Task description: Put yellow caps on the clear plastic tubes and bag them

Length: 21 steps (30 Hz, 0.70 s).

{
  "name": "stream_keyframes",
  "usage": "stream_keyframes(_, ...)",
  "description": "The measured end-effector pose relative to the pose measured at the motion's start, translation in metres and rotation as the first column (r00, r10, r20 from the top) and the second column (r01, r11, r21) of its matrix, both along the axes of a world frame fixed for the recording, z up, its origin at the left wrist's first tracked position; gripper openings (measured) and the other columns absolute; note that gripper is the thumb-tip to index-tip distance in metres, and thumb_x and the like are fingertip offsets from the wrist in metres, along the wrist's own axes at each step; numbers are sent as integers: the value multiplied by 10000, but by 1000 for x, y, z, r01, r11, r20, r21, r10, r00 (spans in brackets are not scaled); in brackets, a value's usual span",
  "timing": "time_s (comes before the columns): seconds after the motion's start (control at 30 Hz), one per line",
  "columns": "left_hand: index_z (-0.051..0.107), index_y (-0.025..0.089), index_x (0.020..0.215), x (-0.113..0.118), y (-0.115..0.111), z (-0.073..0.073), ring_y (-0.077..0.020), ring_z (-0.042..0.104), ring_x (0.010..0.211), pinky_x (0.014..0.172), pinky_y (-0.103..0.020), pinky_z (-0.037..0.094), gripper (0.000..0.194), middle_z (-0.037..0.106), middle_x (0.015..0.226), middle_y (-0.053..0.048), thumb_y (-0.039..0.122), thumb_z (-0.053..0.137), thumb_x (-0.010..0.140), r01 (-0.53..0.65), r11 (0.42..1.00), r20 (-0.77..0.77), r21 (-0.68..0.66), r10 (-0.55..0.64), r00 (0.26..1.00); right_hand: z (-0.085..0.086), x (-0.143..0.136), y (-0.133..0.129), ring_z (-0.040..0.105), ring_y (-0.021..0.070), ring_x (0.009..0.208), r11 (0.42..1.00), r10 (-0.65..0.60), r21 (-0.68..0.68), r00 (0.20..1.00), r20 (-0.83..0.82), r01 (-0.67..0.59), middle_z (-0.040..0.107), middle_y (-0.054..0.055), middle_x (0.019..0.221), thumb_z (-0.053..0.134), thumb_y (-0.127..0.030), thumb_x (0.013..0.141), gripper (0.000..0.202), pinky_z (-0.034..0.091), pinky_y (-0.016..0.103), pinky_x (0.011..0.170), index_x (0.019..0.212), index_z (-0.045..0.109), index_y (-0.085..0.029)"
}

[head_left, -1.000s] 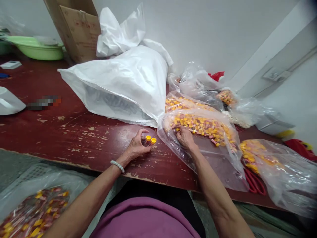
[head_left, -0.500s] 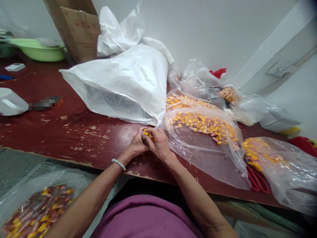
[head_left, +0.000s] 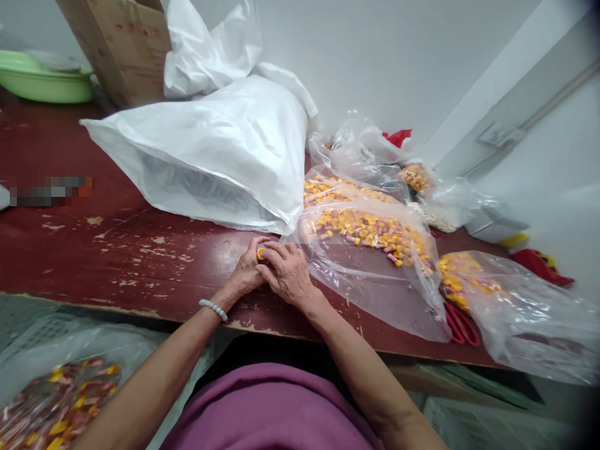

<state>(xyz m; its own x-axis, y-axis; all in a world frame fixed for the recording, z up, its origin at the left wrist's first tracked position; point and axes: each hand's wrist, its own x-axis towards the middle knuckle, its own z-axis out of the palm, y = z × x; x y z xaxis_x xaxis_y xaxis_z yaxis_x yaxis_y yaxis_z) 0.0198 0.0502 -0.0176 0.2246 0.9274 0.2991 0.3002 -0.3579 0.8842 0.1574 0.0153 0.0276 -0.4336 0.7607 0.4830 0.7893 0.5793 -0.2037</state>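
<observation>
My left hand (head_left: 244, 272), with a bead bracelet (head_left: 213, 309) at its wrist, is closed around a small yellow-capped tube (head_left: 261, 252). Only the yellow end shows; its body is hidden inside the hand. Fingers of my right hand (head_left: 288, 272) curl over the yellow cap and touch it from the right. Whether other small pieces lie inside the right palm cannot be seen. Just beyond both hands gapes a white sack (head_left: 234, 131) with pale tubes inside. Right of them, a clear plastic bag (head_left: 370, 300) holds many small yellow-and-pink pieces (head_left: 370, 228).
Another clear bag (head_left: 539, 312) of yellow pieces and red-handled scissors (head_left: 462, 325) lie at the right. Below left, a lined crate holds capped tubes (head_left: 60, 406). A cardboard box (head_left: 126, 56) and green basin (head_left: 51, 84) stand behind on the red table (head_left: 117, 250).
My right fingers have folded over the yellow cap, which stood more exposed before. The whole view has turned slightly to the right.
</observation>
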Motion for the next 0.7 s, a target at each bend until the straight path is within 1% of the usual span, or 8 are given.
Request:
stream_keyframes(0.17, 367, 191, 1224, 0, -2, 0, -159, 627, 759, 679, -268, 498, 609, 645, 919, -36, 252, 640, 682, 48, 999, -4, -19, -48, 999, 10, -5, -7, 471, 243, 1032, 999, 35, 18, 993, 114, -38, 620, 45, 1172, 483, -372, 898, 239, 367, 405, 841, 1012, 608, -203)
stream_keyframes(0.3, 399, 198, 1202, 2, -9, 10, -151, 621, 739, 678, -264, 495, 670, 638, 907, -20, 243, 704, 606, -9, 1000, -13, -28, 8, 1000, 19, 7, -7, 522, 207, 1035, 992, 122, 23, 991, -58, -121, 649, 44, 1122, 521, -311, 884, 206, 389, 375, 900, 1044, 612, -219)
stream_keyframes(0.37, 407, 194, 1198, 3, -13, 14, -130, 603, 658, 634, -247, 489, 686, 614, 788, 26, 252, 719, 590, -29, 996, -18, -84, 27, 999, 21, 30, -3, 548, 185, 1035, 998, 27, 54, 970, -242, -14, 652, 56, 1103, 491, -291, 897, 218, 409, 343, 905, 1067, 606, -216)
stream_keyframes(0.4, 410, 190, 1197, 4, -14, 16, -121, 592, 621, 612, -237, 483, 681, 594, 737, 45, 264, 717, 595, -34, 994, -19, -108, 33, 999, 21, 46, 1, 565, 178, 1011, 994, -87, 41, 950, -299, 103, 657, 61, 1075, 458, -291, 909, 226, 425, 329, 883, 1058, 607, -209)
stream_keyframes(0.47, 421, 181, 1187, 5, -15, 17, -114, 584, 596, 592, -226, 475, 650, 574, 694, 56, 290, 707, 614, -51, 991, -23, -126, 48, 999, 15, 83, 9, 595, 175, 913, 930, -360, -34, 885, -294, 367, 671, 67, 974, 396, -285, 920, 259, 452, 307, 806, 995, 625, -189)
stream_keyframes(0.5, 425, 176, 1181, 6, -15, 18, -116, 587, 601, 592, -225, 475, 641, 575, 695, 52, 299, 705, 617, -59, 991, -25, -123, 56, 998, 10, 101, 14, 600, 173, 870, 881, -473, -81, 856, -208, 467, 675, 66, 934, 376, -266, 916, 277, 456, 300, 782, 968, 634, -182)
stream_keyframes(0.6, 429, 173, 1173, 7, -14, 17, -123, 595, 618, 605, -235, 480, 629, 589, 709, 41, 303, 702, 621, -61, 992, -29, -110, 58, 998, -11, 144, 30, 605, 200, 829, 839, -538, -139, 840, -68, 526, 684, 88, 855, 446, -172, 826, 235, 452, 319, 780, 876, 675, -159)
stream_keyframes(0.7, 426, 179, 1184, 7, -13, 17, -118, 593, 611, 608, -234, 481, 632, 589, 709, 46, 298, 699, 626, -52, 992, -14, -114, 51, 999, -29, 153, 50, 566, 225, 1013, 866, -488, -141, 873, -24, 480, 656, 124, 1080, 464, -122, 789, 332, 409, 356, 900, 1063, 650, -142)
